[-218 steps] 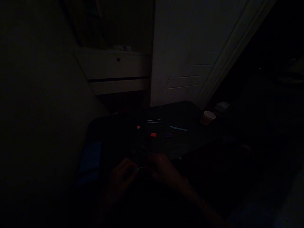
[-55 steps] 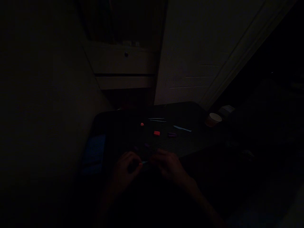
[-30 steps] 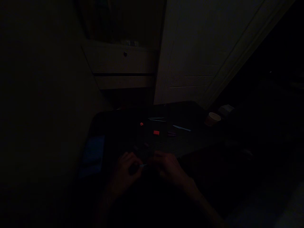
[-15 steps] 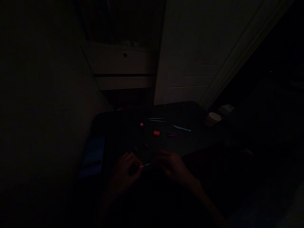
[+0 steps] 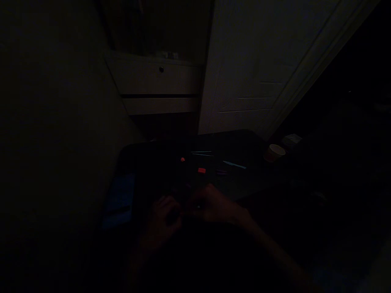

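Observation:
The picture is very dark. My left hand (image 5: 163, 215) is closed in a pinch, with a small orange-red piece (image 5: 181, 213) at its fingertips, perhaps modelling clay. Close against it, my right hand (image 5: 212, 205) is closed around a thin blue tool; only a pale spot of the tool (image 5: 198, 206) shows between the fingers, and its tip is hidden. Beyond the hands lie a red block (image 5: 201, 170), a small orange-red lump (image 5: 182, 159) and dark purple pieces (image 5: 221, 172). Fainter purple bits (image 5: 188, 186) lie just past my fingers.
On the dark table (image 5: 238, 142) lie a blue plastic knife (image 5: 234, 165) and two thin pale sticks (image 5: 201, 153). A paper cup (image 5: 275, 153) stands at the right edge. At left is a blue flat object (image 5: 119, 199). Drawers (image 5: 160, 81) and a pale door (image 5: 241, 81) rise behind.
My right hand has moved left, up to my left hand, and now covers most of the blue tool. My left hand has stayed nearly still. The picture has darkened.

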### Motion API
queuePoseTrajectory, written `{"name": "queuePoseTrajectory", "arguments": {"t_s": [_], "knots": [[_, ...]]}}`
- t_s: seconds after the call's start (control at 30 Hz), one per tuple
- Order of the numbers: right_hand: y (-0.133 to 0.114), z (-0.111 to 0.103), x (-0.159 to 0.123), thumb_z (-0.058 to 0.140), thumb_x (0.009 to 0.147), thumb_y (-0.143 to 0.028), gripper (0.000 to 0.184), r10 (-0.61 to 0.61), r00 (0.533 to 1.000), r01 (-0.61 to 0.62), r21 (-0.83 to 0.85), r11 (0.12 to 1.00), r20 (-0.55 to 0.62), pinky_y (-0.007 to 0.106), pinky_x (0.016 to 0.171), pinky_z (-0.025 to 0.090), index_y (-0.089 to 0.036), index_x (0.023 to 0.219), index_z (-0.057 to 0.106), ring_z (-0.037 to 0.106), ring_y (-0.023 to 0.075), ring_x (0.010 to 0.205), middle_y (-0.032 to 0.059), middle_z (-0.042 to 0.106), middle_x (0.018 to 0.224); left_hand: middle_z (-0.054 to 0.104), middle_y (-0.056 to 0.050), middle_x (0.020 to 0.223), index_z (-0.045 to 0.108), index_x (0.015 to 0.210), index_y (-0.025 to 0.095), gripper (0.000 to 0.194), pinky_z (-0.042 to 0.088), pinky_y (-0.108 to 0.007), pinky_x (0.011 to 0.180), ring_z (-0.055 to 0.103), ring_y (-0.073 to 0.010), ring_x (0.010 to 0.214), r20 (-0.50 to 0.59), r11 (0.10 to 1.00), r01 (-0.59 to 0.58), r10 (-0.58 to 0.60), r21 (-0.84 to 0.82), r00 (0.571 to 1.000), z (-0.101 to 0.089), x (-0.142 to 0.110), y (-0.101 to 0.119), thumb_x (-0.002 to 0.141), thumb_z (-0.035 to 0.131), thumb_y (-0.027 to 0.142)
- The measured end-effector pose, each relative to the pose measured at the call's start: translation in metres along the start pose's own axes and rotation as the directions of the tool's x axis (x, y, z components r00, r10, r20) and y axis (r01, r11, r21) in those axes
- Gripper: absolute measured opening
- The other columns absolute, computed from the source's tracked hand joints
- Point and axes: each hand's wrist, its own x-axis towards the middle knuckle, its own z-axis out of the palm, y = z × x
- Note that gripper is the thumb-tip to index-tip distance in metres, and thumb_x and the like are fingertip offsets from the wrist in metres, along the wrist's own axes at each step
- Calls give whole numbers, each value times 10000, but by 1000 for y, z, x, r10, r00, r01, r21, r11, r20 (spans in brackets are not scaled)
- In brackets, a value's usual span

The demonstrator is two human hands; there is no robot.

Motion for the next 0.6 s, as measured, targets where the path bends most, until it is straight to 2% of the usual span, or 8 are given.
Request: {"name": "queuePoseTrajectory", "arguments": {"t_s": [0.07,0.17,0.27,0.6], "knots": [[3,2,1,803,956,-195,64,-11,1000,11,27,1000,-2,234,744,530,-191,1000,849,779,170,816,25,848,941,779,-40,949,730,867,249,55,561,-430,861,709,-263,931,-14,1000,7,-7,0,1000,0,-1,1,840,700,211],[6,6,-3,706,1041,-192,123,-8,999,10,47,999,-43,248,793,537,-177,1049,828,781,180,878,49,840,990,779,-44,963,737,886,252,62,570,-427,866,714,-260,946,-25,1000,4,-4,-8,1000,-1,-1,4,901,677,261],[7,10,-7,707,1048,-207,111,6,997,-1,57,998,-77,262,838,543,-182,1098,802,783,200,956,67,834,1067,781,-38,978,748,916,254,66,573,-423,880,718,-255,960,-28,1000,-1,0,-19,1000,-2,-2,5,903,684,258],[3,7,-5,688,1050,-162,124,-51,999,51,8,999,-7,312,971,555,-185,1135,775,771,223,1096,92,820,1142,777,-29,958,733,870,254,45,573,-412,859,721,-246,936,-9,999,15,-16,-43,1000,-2,-2,4,893,694,252]]}}
